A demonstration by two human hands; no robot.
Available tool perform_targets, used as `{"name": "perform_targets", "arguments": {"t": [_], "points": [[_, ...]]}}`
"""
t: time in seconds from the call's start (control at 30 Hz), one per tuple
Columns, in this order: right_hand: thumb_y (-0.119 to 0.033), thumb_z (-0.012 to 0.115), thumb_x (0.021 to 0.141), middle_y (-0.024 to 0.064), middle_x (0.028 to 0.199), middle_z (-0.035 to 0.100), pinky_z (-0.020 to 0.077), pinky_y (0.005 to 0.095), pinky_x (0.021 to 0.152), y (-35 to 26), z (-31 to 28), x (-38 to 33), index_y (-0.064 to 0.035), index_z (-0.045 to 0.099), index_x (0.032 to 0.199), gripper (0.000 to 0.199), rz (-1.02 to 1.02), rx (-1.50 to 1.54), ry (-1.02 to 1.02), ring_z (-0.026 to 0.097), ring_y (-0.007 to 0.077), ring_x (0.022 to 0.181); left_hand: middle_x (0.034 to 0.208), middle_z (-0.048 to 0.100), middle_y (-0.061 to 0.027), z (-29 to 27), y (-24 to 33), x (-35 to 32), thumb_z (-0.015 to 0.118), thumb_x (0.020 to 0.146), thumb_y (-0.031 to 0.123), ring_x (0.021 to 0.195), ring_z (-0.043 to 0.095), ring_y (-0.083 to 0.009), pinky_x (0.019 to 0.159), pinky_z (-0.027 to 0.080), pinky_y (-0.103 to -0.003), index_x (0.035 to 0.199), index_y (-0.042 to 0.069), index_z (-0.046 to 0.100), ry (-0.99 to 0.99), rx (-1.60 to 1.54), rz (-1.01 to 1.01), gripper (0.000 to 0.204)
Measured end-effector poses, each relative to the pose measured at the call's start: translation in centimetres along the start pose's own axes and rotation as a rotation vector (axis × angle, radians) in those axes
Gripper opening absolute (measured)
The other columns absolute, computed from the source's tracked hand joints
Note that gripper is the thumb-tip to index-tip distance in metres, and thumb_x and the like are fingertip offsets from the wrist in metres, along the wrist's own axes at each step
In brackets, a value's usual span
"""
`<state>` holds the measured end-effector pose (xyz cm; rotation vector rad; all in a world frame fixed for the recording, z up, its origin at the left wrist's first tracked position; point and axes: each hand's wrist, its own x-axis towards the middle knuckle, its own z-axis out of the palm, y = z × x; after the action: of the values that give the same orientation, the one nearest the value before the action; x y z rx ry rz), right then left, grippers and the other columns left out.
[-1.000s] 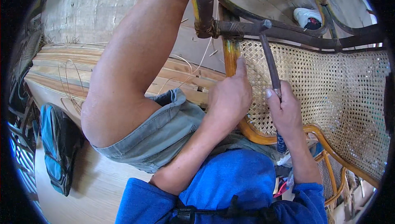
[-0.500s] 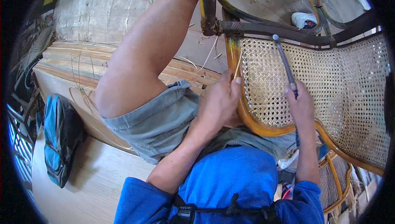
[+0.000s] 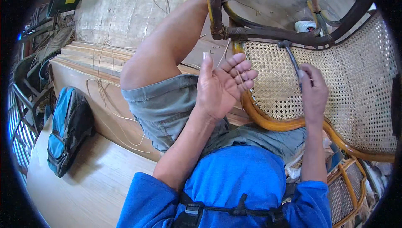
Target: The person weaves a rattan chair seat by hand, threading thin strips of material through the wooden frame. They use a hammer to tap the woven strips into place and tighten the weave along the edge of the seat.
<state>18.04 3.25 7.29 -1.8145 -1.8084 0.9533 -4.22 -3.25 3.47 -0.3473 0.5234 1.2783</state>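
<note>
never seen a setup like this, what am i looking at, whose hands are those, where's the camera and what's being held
There's no machine here, just a person with bare hands. The camera sits on their head and looks down, so you see roughly what they see; its wide lens bends straight lines near the rim.

The right hand grips a hammer by its handle, in front of the woven panel of a chair framed in curved wood. The left hand is open, palm up, with what looks like a thin strip across its fingers.

Over to the left, a blue and black backpack rests on a pale board.
</note>
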Motion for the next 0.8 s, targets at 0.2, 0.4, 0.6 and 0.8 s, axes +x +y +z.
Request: {"name": "perform_targets", "arguments": {"t": [0.2, 0.4, 0.6, 0.8], "points": [[-0.002, 0.061, 0.081, 0.0107, 0.091, 0.064, 0.0496, 0.0280, 0.072, -5.2, 4.2, -3.5, -0.0013, 0.060, 0.101, 0.020, -0.091, 0.382, -0.223, 0.062, 0.0158, 0.081, 0.118, 0.056, -0.0192, 1.8, -1.9, -0.5, 0.024, 0.087, 0.069, 0.105, 0.054, -0.0300, 0.094, 0.041, -0.042, 0.118, -0.002, 0.051, -0.032, -0.079, -0.018, 0.081], [0.000, 0.062, 0.079, 0.0140, 0.093, 0.062, 0.0509, 0.0316, 0.074, -5.1, 7.0, -4.0, -0.0024, 0.054, 0.109, 0.031, -0.093, 0.122, -0.104, 0.063, 0.0224, 0.083, 0.117, 0.055, -0.0173, 1.8, -3.1, 0.0, 0.023, 0.088, 0.067, 0.106, 0.052, -0.0262, 0.095, 0.039, -0.037, 0.119, -0.002, 0.049, -0.017, -0.055, 0.098, 0.080], [0.001, 0.063, 0.079, 0.0109, 0.090, 0.064, 0.0506, 0.0295, 0.073, -4.2, 6.7, -3.1, -0.0008, 0.059, 0.103, 0.024, -0.124, 0.134, -0.115, 0.063, 0.0184, 0.081, 0.116, 0.054, -0.0138, 3.3, -3.8, 0.2, 0.023, 0.091, 0.063, 0.107, 0.050, -0.0213, 0.098, 0.035, -0.033, 0.124, -0.002, 0.045, 0.045, 0.267, 0.143, 0.076], [-0.008, 0.065, 0.083, -0.0009, 0.079, 0.062, 0.0437, 0.0189, 0.061, -3.1, 4.0, -2.4, -0.0022, 0.064, 0.094, 0.013, 0.316, 0.829, -0.199, 0.055, 0.0048, 0.073, 0.096, 0.060, -0.0040, 2.2, -4.1, -1.4, 0.046, 0.096, 0.034, 0.085, 0.056, -0.0100, 0.078, 0.045, -0.024, 0.114, 0.002, 0.054, 0.124, 0.918, 0.044, 0.038]]}}
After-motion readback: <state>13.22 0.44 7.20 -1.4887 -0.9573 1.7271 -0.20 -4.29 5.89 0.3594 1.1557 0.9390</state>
